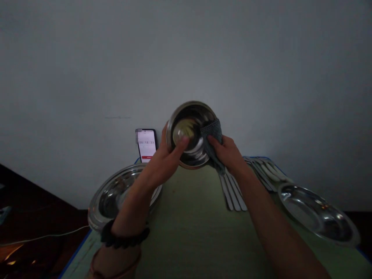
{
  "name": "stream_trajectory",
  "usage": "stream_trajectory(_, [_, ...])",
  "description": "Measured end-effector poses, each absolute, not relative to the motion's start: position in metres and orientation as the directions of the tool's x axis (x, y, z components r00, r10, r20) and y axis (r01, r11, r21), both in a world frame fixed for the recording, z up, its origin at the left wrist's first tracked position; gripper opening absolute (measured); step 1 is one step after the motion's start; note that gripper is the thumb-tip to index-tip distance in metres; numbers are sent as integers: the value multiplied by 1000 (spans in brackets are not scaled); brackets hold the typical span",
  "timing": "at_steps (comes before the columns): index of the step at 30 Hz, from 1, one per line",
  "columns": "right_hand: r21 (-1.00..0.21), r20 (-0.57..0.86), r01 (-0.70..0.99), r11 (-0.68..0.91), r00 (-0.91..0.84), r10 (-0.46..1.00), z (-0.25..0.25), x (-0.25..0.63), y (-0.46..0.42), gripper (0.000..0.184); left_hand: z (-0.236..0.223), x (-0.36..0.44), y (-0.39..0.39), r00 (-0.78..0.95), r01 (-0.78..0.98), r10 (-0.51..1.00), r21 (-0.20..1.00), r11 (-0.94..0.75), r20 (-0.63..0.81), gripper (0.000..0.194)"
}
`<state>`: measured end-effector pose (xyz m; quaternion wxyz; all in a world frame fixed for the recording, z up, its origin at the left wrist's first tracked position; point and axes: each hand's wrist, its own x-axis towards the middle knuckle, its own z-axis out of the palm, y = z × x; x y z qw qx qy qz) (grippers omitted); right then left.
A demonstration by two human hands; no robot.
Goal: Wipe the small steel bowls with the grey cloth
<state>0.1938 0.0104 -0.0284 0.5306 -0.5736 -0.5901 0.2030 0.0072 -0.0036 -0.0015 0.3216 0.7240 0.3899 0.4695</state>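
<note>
A round stainless steel bowl is held up above the far side of the table, tilted so its shiny inside faces me. My left hand grips its left rim, with the thumb inside and the fingers behind the wall. On the right side, my right hand is closed on a grey-green cloth. That cloth is folded over the bowl's right rim, with the thumb pressing it from the front. The fingers of my right hand are mostly hidden behind cloth and bowl.
Large steel basins stand at the table's left edge. A phone showing a timer leans against the wall. Several flat metal utensils lie right of centre, more cutlery beyond, and an oval steel dish at the right edge.
</note>
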Motion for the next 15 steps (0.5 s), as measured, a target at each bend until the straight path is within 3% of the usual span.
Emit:
stream_trajectory(4, [-844, 293, 501, 193, 127, 948, -23, 217, 6, 32, -1, 5, -10, 293, 488, 645, 469, -736, 706, 83])
stream_trajectory(7, [-890, 161, 437, 132, 30, 987, -21, 222, 2, 31, 3, 1, -14, 359, 549, 511, 266, -792, 781, 50])
stream_trajectory(9, [-935, 36, 350, 51, -49, 998, -22, 221, 0, 29, 6, -2, -16, 387, 558, 467, 201, -805, 795, 28])
stream_trajectory(12, [-956, -108, 289, -58, -161, 981, -22, 218, -3, 36, 6, -4, -17, 315, 545, 466, 244, -802, 827, 38])
stream_trajectory(15, [-936, -68, 351, 3, -190, 979, -20, 217, -6, 48, 4, -2, -17, 108, 548, 683, 530, -647, 722, 46])
